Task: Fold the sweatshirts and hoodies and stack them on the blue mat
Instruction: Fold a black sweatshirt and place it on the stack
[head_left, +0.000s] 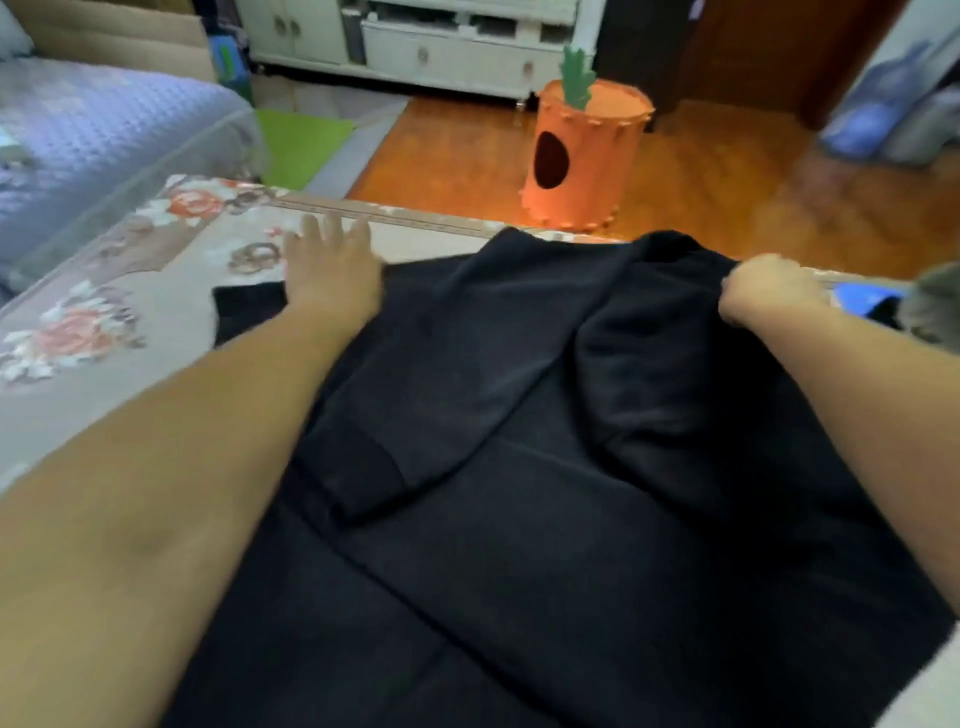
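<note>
Sweatshirt (519, 441) being flattened on table (130, 312): left hand (332, 270) fingers spread pressing, right hand (769, 293) fingers pinching far edge, likely tensioning for fold.

The black sweatshirt (519, 467) covered most of the floral-covered table (104, 322), leaving bare cloth only at the left and along the far edge. The blue mat (862, 299) at the right edge was largely hidden by the raised garment and a grey cat (935, 309) just beside it.
</note>
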